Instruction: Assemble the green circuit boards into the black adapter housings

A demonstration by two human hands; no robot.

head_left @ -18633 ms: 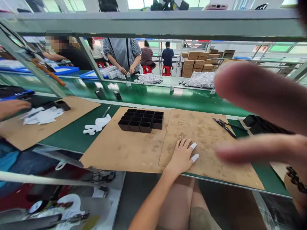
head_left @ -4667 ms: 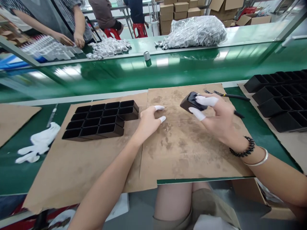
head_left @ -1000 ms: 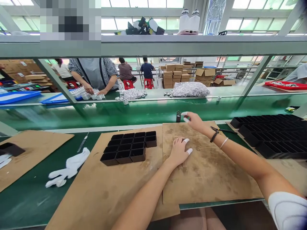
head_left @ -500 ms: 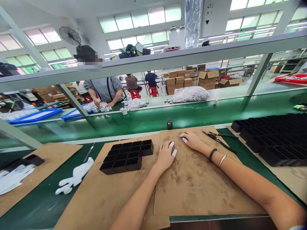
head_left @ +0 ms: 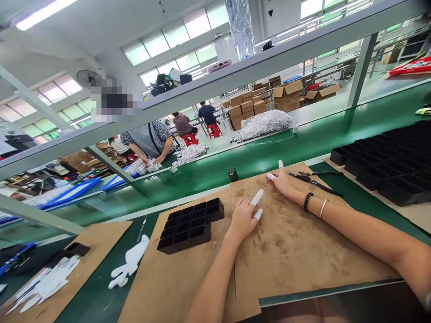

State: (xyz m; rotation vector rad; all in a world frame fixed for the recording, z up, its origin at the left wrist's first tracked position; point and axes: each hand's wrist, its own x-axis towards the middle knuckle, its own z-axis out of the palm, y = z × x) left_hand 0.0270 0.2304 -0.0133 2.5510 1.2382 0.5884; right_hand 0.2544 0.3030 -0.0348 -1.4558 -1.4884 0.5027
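Observation:
My left hand rests on the brown cardboard, white finger cots on its thumb and forefinger. Those two fingers are stretched apart and hold nothing. To its left stands a block of black square open boxes in rows. My right hand lies farther off near the cardboard's back edge, its cot-covered thumb and forefinger spread, also holding nothing. Right beside it lie black-handled pliers and a second tool of that sort. A small black plug adapter with prongs up stands behind the cardboard.
Many black boxes fill the right side. A white glove lies on the green mat at left, with more white gloves farther left. A shelf crosses above. Across the bench a co-worker handles white parts near a plastic bag.
The view has tilted and shifted. My right forefinger has lifted and points away from me; my left forefinger has stretched out farther from the other fingers. The boxes and pliers stay put.

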